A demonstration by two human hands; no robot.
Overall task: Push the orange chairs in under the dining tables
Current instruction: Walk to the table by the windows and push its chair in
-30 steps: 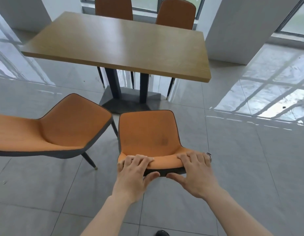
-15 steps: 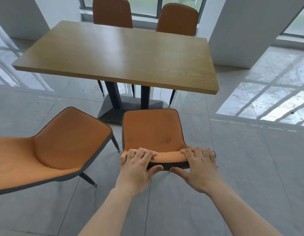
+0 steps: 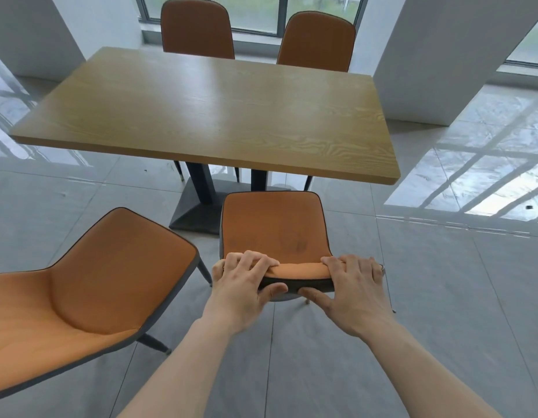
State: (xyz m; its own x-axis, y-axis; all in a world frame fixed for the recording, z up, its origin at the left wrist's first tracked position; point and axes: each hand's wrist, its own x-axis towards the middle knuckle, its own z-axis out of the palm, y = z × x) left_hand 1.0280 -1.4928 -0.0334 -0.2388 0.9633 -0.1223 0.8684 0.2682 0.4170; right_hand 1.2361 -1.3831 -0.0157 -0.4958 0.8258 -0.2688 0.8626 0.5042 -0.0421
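Observation:
An orange chair (image 3: 273,224) with a dark shell stands in front of me, its seat just short of the near edge of the wooden dining table (image 3: 207,116). My left hand (image 3: 243,285) grips the top of its backrest on the left, fingers over the top and thumb behind. On the right side of the same backrest top sits my right hand (image 3: 352,291), gripping it likewise, with a ring on one finger. A second orange chair (image 3: 89,291) stands at the lower left, turned sideways and away from the table.
Two more orange chairs (image 3: 198,28) (image 3: 317,43) stand at the table's far side by the window. The table's dark pedestal base (image 3: 198,212) lies left of the held chair's seat. White pillars (image 3: 449,49) rise at the right and far left. The floor is glossy grey tile.
The chair in my hands has slid forward toward the table, and I have followed it. The table and the sideways chair now look closer and larger.

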